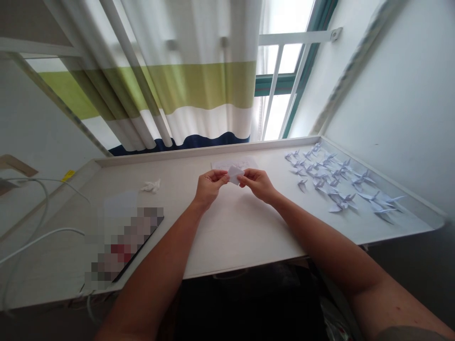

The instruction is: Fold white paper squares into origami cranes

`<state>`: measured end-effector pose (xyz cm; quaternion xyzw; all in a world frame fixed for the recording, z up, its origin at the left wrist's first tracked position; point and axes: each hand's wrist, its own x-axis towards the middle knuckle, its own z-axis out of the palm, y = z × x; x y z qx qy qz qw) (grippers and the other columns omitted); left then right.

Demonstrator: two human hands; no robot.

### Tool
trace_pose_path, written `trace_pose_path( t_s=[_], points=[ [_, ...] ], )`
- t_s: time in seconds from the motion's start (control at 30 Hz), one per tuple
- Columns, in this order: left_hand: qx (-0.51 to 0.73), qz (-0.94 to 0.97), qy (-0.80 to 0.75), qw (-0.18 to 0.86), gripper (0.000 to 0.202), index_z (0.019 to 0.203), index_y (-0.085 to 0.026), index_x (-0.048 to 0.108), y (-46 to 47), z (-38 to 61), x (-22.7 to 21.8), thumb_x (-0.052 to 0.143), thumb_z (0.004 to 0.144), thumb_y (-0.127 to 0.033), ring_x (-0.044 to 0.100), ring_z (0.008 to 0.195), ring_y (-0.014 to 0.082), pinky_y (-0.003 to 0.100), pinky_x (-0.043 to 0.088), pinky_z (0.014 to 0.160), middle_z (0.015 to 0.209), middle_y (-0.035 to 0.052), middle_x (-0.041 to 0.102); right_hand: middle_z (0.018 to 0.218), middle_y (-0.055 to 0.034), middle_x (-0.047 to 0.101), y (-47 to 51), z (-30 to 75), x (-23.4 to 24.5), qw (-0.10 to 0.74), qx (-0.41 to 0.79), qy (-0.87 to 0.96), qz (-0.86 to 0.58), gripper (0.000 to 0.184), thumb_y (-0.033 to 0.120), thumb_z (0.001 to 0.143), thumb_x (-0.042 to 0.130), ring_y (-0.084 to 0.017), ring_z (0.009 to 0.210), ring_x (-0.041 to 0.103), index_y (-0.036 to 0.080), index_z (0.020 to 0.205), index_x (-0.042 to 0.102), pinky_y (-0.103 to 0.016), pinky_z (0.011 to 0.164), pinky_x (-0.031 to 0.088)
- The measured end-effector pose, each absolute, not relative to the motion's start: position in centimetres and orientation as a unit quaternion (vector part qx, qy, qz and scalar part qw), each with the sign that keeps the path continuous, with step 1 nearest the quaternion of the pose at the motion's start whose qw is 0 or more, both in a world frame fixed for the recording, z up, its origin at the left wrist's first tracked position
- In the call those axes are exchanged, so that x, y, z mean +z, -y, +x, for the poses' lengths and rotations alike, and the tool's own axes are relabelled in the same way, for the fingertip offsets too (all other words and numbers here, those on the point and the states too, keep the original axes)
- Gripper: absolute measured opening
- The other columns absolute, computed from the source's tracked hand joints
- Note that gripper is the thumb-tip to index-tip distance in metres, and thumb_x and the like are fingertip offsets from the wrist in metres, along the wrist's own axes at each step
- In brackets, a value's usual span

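Observation:
A small folded piece of white paper (234,174) is held up above the desk between both hands. My left hand (209,185) pinches its left edge with thumb and fingers. At the right corner my right hand (259,182) grips the same paper, also closed in a pinch. Behind the paper, a sheet with markings (222,165) lies flat on the desk, partly hidden by the hands. Off to the right stand several folded white paper cranes (334,182), loosely grouped in rows.
The white desk (227,241) has a raised rim. On its left lie a crumpled white tissue (151,186), a pale sheet (120,203), a blurred-out dark-edged device (128,246) and a white cable (42,244). Behind hangs a white and green curtain (199,85) beside a barred window.

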<state>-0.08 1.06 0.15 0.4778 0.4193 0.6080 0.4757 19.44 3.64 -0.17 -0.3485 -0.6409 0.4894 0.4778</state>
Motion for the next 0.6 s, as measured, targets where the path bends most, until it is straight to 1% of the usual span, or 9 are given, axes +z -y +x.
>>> trace_pose_path(
  t_s=[0.1, 0.13, 0.2, 0.27, 0.37, 0.47, 0.6],
  points=[
    [0.585, 0.493, -0.419, 0.49, 0.048, 0.103, -0.016, 0.08, -0.96, -0.23, 0.14, 0.097, 0.063, -0.036, 0.069, 0.076, 0.0151, 0.035, 0.055, 0.086, 0.079, 0.0014, 0.076, 0.07, -0.0019, 0.069, -3.53, 19.23, -0.38, 0.492, 0.479, 0.64, -0.346, 0.051, 0.068, 0.072, 0.086, -0.017, 0.068, 0.063, 0.02, 0.073, 0.069, -0.033, 0.069, 0.052],
    [0.573, 0.495, -0.423, 0.497, 0.048, 0.104, -0.017, 0.08, -0.93, -0.26, 0.11, 0.096, 0.064, -0.036, 0.069, 0.077, 0.0155, 0.034, 0.055, 0.084, 0.08, 0.0018, 0.076, 0.069, -0.0015, 0.069, -3.55, 19.22, -0.49, 0.491, 0.473, 0.643, -0.348, 0.05, 0.067, 0.073, 0.085, -0.017, 0.068, 0.062, 0.02, 0.073, 0.069, -0.033, 0.069, 0.051],
    [0.549, 0.503, -0.432, 0.509, 0.043, 0.1, -0.017, 0.081, -0.92, -0.25, 0.02, 0.094, 0.066, -0.041, 0.07, 0.079, 0.017, 0.033, 0.056, 0.08, 0.085, 0.004, 0.078, 0.07, -0.0009, 0.068, -3.64, 19.26, -0.7, 0.485, 0.462, 0.656, -0.348, 0.046, 0.063, 0.076, 0.084, -0.016, 0.067, 0.061, 0.02, 0.074, 0.07, -0.033, 0.068, 0.05],
    [0.533, 0.522, -0.435, 0.504, 0.041, 0.094, -0.018, 0.082, -0.97, -0.18, -0.16, 0.09, 0.071, -0.051, 0.071, 0.081, 0.0186, 0.032, 0.055, 0.075, 0.088, 0.0061, 0.079, 0.073, -0.0008, 0.069, -3.67, 19.33, -0.8, 0.477, 0.449, 0.674, -0.342, 0.041, 0.059, 0.079, 0.081, -0.017, 0.069, 0.06, 0.02, 0.076, 0.07, -0.033, 0.069, 0.05],
    [0.54, 0.553, -0.434, 0.463, 0.042, 0.086, -0.018, 0.084, -1.12, -0.05, -0.5, 0.087, 0.074, -0.059, 0.067, 0.077, 0.0177, 0.03, 0.053, 0.07, 0.082, 0.0057, 0.078, 0.077, -0.0012, 0.069, -3.55, 19.35, -0.74, 0.471, 0.431, 0.696, -0.328, 0.036, 0.055, 0.083, 0.078, -0.017, 0.073, 0.06, 0.02, 0.079, 0.071, -0.033, 0.071, 0.05],
    [0.56, 0.564, -0.434, 0.425, 0.039, 0.085, -0.021, 0.086, -1.25, -0.01, -0.72, 0.088, 0.074, -0.059, 0.064, 0.073, 0.0167, 0.03, 0.052, 0.069, 0.079, 0.0036, 0.077, 0.08, -0.0023, 0.07, -3.35, 19.27, -0.52, 0.48, 0.424, 0.698, -0.319, 0.037, 0.058, 0.085, 0.077, -0.019, 0.077, 0.062, 0.021, 0.082, 0.073, -0.034, 0.072, 0.051],
    [0.567, 0.575, -0.43, 0.404, 0.041, 0.085, -0.023, 0.087, -1.14, 0.0, -0.53, 0.087, 0.074, -0.063, 0.064, 0.076, 0.0184, 0.031, 0.053, 0.072, 0.081, 0.0035, 0.078, 0.084, -0.0033, 0.072, -3.16, 19.22, -0.23, 0.506, 0.398, 0.697, -0.316, 0.043, 0.064, 0.085, 0.077, -0.02, 0.081, 0.064, 0.022, 0.081, 0.073, -0.035, 0.074, 0.053]
  ],
)
